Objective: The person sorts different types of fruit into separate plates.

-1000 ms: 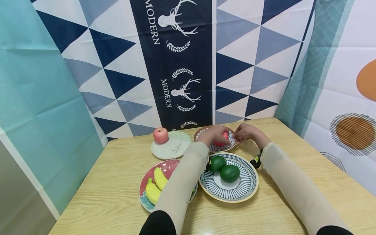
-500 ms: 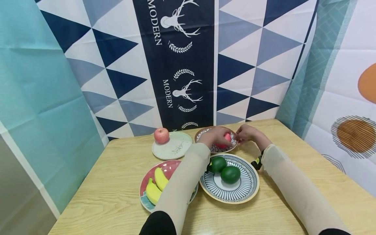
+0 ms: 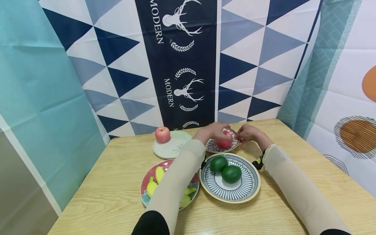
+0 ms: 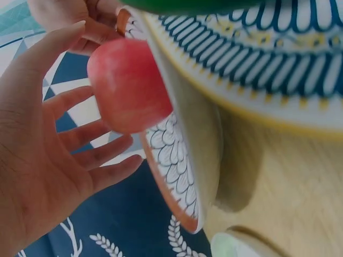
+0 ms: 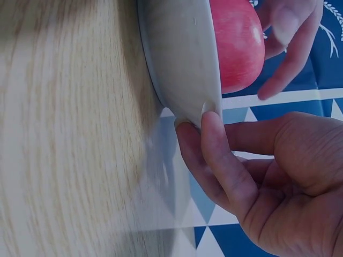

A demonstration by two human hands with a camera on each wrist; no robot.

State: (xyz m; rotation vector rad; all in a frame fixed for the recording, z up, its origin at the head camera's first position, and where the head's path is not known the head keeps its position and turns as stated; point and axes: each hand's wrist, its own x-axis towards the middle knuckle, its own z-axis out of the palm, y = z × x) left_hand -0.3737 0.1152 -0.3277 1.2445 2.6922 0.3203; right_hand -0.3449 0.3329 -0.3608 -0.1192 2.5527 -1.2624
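A red apple (image 3: 224, 140) lies in the brown-rimmed plate (image 3: 216, 148) with a petal pattern, at the back of the table. Over the plate's left side is my left hand (image 3: 212, 132); in the left wrist view its fingers (image 4: 80, 136) are spread and extended beside the apple (image 4: 128, 85), holding nothing. Whether a fingertip touches the apple is hard to tell. My right hand (image 3: 249, 133) pinches the right rim of that plate, with thumb and fingers on either side of the edge, as the right wrist view shows at the plate (image 5: 185, 59).
In front stands a blue-striped plate (image 3: 249, 187) with two green avocados (image 3: 231, 174). A red-and-teal plate (image 3: 146, 179) with bananas (image 3: 151, 186) is partly hidden under the left sleeve. A paler apple (image 3: 162, 134) sits on a light green plate (image 3: 167, 151) at back left.
My left hand has drawn slightly left, away from the red apple, which shows more now. The right hand has stayed at the plate's rim.
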